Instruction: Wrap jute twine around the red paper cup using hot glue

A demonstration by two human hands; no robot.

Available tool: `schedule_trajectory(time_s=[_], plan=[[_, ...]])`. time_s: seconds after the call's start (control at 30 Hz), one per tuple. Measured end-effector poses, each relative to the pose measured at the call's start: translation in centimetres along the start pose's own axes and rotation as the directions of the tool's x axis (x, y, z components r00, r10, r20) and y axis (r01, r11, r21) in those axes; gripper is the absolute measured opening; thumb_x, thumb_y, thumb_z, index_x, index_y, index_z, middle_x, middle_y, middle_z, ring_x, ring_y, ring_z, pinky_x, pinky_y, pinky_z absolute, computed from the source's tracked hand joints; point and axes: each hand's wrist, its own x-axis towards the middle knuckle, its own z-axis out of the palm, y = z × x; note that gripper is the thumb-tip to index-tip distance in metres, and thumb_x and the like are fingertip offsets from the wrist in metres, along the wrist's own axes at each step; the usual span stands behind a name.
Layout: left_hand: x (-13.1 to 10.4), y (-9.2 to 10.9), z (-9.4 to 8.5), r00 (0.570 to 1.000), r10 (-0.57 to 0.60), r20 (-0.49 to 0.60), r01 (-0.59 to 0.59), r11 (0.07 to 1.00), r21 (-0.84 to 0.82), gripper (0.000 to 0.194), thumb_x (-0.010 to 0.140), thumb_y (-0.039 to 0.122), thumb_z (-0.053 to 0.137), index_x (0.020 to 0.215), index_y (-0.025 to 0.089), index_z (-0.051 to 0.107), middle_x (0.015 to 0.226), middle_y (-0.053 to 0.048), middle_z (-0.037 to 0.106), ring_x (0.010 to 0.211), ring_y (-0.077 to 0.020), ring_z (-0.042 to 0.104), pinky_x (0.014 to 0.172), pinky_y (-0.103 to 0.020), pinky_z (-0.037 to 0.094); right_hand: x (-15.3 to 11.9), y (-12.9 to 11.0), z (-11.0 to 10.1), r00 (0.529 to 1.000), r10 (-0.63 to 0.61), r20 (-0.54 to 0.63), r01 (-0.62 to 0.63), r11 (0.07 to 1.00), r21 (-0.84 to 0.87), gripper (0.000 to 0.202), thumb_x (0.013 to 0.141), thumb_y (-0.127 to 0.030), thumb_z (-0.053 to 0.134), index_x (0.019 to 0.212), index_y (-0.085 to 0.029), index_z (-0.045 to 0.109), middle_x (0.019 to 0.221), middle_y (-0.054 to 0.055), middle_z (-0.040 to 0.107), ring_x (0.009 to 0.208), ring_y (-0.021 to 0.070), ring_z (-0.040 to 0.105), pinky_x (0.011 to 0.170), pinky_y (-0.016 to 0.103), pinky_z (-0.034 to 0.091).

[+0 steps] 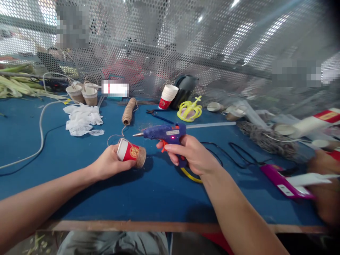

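Note:
My left hand (113,161) is closed round a red and white paper cup (129,151) tipped on its side. Brown twine (141,158) is wound round the cup's right end. A strand runs from the cup area up to a spool of twine (129,111) on the table. In my right hand (195,152) is a blue hot glue gun (164,131) with a red light on, its nozzle pointing left above the cup. My fingers are at its orange trigger (163,146). A clear glue stick (211,125) sticks out of its back.
White gloves (83,120) and twine-handled cups (90,96) lie to the left. Stacked paper cups (169,95), pliers (159,115) and a yellow crown-shaped piece (190,110) stand behind. A purple power strip (285,182), a cord and another person's arm (325,184) are at right.

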Motion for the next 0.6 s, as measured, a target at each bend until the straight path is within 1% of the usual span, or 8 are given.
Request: schedule_trajectory(time_s=[0.1, 0.2, 0.27, 0.37, 0.43, 0.5, 0.6], plan=[[0.1, -0.1, -0.2, 1.0, -0.028, -0.012, 0.028, 0.999, 0.025, 0.022, 0.057, 0.024, 0.065, 0.073, 0.011, 0.057, 0.06, 0.002, 0.059, 0.052, -0.0082, 0.051, 0.053, -0.019, 0.042, -0.9, -0.1, 0.0, 0.997, -0.027, -0.068, 0.014, 0.982, -0.188, 0.018, 0.071, -0.031, 0.059, 0.069, -0.013, 0.056, 0.04, -0.005, 0.046, 0.039, 0.0074, 0.043, 0.044, 0.022, 0.035], [0.2, 0.0, -0.2, 0.998, -0.052, -0.021, 0.053, 0.998, 0.027, 0.024, 0.056, 0.024, 0.065, 0.074, 0.011, 0.057, 0.06, 0.002, 0.06, 0.053, -0.009, 0.052, 0.053, -0.02, 0.043, -1.5, -0.4, 0.1, 0.993, -0.046, -0.112, -0.005, 0.908, -0.419, 0.022, 0.071, -0.034, 0.059, 0.06, -0.016, 0.053, 0.039, -0.005, 0.046, 0.038, 0.0086, 0.044, 0.044, 0.023, 0.037], [0.3, 0.0, -0.3, 0.998, -0.058, -0.02, 0.058, 0.998, 0.011, 0.024, 0.056, 0.024, 0.066, 0.074, 0.011, 0.058, 0.061, 0.001, 0.061, 0.054, -0.0091, 0.053, 0.054, -0.02, 0.043, -1.9, -0.6, 0.3, 0.99, -0.083, -0.115, 0.01, 0.85, -0.527, 0.019, 0.071, -0.033, 0.058, 0.061, -0.017, 0.055, 0.042, -0.004, 0.05, 0.041, 0.0101, 0.047, 0.044, 0.023, 0.039], [0.4, 0.0, -0.3, 0.999, -0.049, -0.009, 0.049, 0.999, -0.004, 0.023, 0.057, 0.024, 0.065, 0.076, 0.01, 0.059, 0.065, 0.0, 0.062, 0.056, -0.009, 0.054, 0.057, -0.019, 0.044, -2.2, -0.7, 0.6, 0.981, -0.18, -0.074, 0.098, 0.787, -0.609, 0.012, 0.073, -0.029, 0.056, 0.068, -0.019, 0.06, 0.058, -0.003, 0.061, 0.057, 0.0139, 0.056, 0.056, 0.023, 0.045], [0.4, 0.0, -0.3, 0.999, -0.039, -0.004, 0.039, 0.999, -0.008, 0.024, 0.058, 0.023, 0.065, 0.078, 0.01, 0.061, 0.067, 0.0, 0.063, 0.058, -0.0092, 0.055, 0.058, -0.019, 0.045, -2.3, -0.7, 0.7, 0.976, -0.215, -0.045, 0.137, 0.756, -0.64, 0.011, 0.074, -0.027, 0.055, 0.071, -0.019, 0.062, 0.068, -0.002, 0.065, 0.066, 0.015, 0.059, 0.063, 0.024, 0.046], [0.4, 0.0, -0.4, 0.999, -0.036, 0.0, 0.036, 0.999, -0.009, 0.025, 0.058, 0.023, 0.065, 0.079, 0.01, 0.062, 0.068, 0.0, 0.064, 0.058, -0.0092, 0.055, 0.059, -0.019, 0.045, -2.4, -0.5, 0.8, 0.971, -0.236, -0.028, 0.158, 0.728, -0.667, 0.011, 0.075, -0.025, 0.053, 0.073, -0.019, 0.062, 0.072, -0.002, 0.066, 0.067, 0.0145, 0.059, 0.064, 0.023, 0.047], [0.4, 0.0, -0.4, 0.999, -0.039, 0.004, 0.039, 0.999, 0.013, 0.024, 0.059, 0.024, 0.065, 0.079, 0.01, 0.062, 0.068, -0.001, 0.065, 0.057, -0.0093, 0.055, 0.058, -0.02, 0.045, -2.4, -0.3, 0.8, 0.966, -0.257, -0.019, 0.172, 0.698, -0.695, 0.012, 0.076, -0.023, 0.052, 0.071, -0.018, 0.062, 0.072, -0.002, 0.066, 0.064, 0.0136, 0.059, 0.063, 0.022, 0.047]])
